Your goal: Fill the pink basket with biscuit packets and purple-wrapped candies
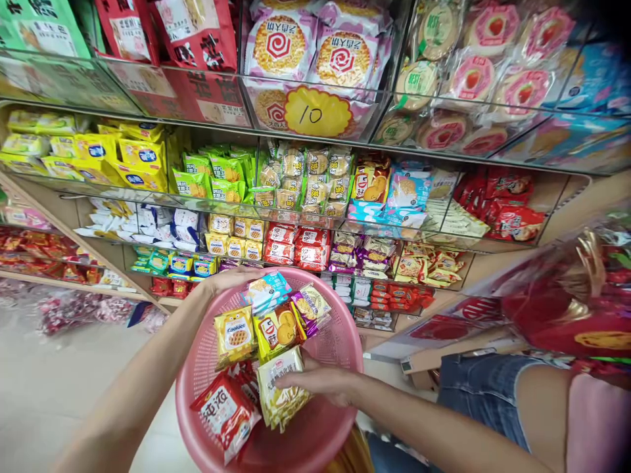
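Observation:
A round pink plastic basket (340, 315) is tilted in front of me. My left hand (227, 282) grips its far left rim, with the fingers partly hidden. Inside the basket, my right hand (323, 380) holds a small stack of pale yellow biscuit packets (280, 394), thumb on top. Around it lie a yellow cookies packet (235, 334), a yellow and red biscuit packet (279, 330), a light blue packet (269, 291), a purple and cream packet (310, 305) and red and white packets (227, 410).
Shelves with clear dividers hold rows of wrapped snacks, such as green packets (229, 169) and red packets (311, 248). A yellow price tag (318, 113) reads 10. A person in denim shorts (478, 387) stands close at right, near a shiny red package (552, 309).

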{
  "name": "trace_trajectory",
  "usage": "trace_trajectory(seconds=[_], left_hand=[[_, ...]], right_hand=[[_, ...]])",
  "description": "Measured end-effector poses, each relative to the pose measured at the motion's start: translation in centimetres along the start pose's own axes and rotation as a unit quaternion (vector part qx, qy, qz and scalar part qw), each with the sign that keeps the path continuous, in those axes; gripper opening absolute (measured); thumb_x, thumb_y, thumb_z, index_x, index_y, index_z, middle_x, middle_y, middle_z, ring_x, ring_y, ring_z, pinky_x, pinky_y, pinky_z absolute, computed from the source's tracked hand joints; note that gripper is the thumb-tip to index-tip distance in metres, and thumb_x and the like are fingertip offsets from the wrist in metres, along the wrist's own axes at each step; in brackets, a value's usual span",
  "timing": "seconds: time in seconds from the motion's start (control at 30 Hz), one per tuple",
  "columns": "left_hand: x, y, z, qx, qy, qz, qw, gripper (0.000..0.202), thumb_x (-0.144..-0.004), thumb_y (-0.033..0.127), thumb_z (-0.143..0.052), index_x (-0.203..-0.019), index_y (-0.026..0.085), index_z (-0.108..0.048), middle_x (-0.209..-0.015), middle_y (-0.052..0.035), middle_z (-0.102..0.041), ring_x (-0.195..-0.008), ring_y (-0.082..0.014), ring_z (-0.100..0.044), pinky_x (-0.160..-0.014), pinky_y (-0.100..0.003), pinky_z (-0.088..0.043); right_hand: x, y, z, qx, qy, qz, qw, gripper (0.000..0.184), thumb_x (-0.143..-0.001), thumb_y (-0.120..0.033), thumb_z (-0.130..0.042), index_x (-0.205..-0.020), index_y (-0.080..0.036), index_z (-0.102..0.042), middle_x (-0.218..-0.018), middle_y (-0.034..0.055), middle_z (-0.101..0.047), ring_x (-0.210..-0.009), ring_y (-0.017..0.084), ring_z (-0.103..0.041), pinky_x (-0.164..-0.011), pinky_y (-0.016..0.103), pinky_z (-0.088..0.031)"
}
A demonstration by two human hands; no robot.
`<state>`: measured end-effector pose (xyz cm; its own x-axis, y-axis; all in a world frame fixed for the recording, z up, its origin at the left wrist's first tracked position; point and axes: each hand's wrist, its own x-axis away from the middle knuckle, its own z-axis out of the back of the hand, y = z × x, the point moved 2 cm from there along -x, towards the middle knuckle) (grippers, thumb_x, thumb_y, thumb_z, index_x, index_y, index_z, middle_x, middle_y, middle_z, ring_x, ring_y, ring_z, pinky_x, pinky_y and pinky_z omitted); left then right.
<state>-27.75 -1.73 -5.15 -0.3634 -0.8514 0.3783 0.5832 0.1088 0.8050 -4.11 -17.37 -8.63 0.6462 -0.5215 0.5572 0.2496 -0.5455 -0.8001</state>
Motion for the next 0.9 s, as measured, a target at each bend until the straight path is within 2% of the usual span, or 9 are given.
trace_trajectory(seconds=[0.13, 0.27, 0.43, 0.73, 0.9], left_hand=[[0.2, 0.5, -0.1, -0.012, 0.029, 0.018, 0.999, 0.055, -0.068, 0.06, -0.053, -0.111, 0.025, -0.06, -0.124, 0.0013, -0.053, -0.117, -0.0215, -0.046, -0.1, -0.027, -0.033], [0.4, 0.6, -0.2, -0.003, 0.02, 0.008, 1.0, 0.056, -0.069, 0.059, -0.053, -0.112, 0.025, -0.059, -0.122, 0.0019, -0.055, -0.114, -0.0205, -0.049, -0.097, -0.024, -0.036], [0.1, 0.2, 0.1, -0.016, 0.002, -0.009, 1.0, 0.058, -0.068, 0.059, -0.053, -0.115, 0.024, -0.057, -0.125, 0.0027, -0.051, -0.119, -0.0198, -0.044, -0.1, -0.024, -0.033], [-0.4, -0.2, 0.3, -0.032, 0.006, 0.005, 0.999, 0.061, -0.067, 0.062, -0.051, -0.114, 0.024, -0.058, -0.125, -0.0005, -0.052, -0.118, -0.0223, -0.045, -0.1, -0.027, -0.033], [-1.0, -0.3, 0.4, -0.051, -0.01, -0.003, 0.999, 0.063, -0.065, 0.064, -0.05, -0.112, 0.024, -0.059, -0.129, -0.0017, -0.049, -0.121, -0.0241, -0.041, -0.105, -0.032, -0.026]], right_hand=[[0.3, -0.4, 0.0, -0.021, -0.016, -0.002, 1.0, 0.056, -0.065, -0.037, -0.068, -0.117, -0.021, -0.052, -0.118, 0.0051, -0.057, -0.109, 0.019, -0.051, -0.097, 0.035, -0.035], [0.5, -0.5, 0.8, -0.078, -0.018, -0.032, 0.996, 0.066, -0.067, -0.051, -0.063, -0.124, -0.024, -0.044, -0.12, 0.0045, -0.056, -0.11, 0.017, -0.051, -0.098, 0.033, -0.034], [0.3, -0.1, 1.0, -0.124, -0.035, -0.042, 0.991, 0.064, -0.073, -0.066, -0.044, -0.115, -0.019, -0.054, -0.114, 0.0053, -0.06, -0.109, 0.016, -0.051, -0.1, 0.032, -0.029], [-0.2, 0.3, -0.3, -0.091, -0.041, -0.033, 0.995, 0.061, -0.071, -0.064, -0.049, -0.116, -0.022, -0.053, -0.115, 0.0043, -0.059, -0.113, 0.018, -0.048, -0.102, 0.034, -0.026], [0.1, -0.2, -0.4, -0.06, -0.038, -0.031, 0.997, 0.066, -0.068, -0.06, -0.055, -0.124, -0.027, -0.046, -0.131, 0.0034, -0.046, -0.12, 0.017, -0.041, -0.103, 0.032, -0.024]])
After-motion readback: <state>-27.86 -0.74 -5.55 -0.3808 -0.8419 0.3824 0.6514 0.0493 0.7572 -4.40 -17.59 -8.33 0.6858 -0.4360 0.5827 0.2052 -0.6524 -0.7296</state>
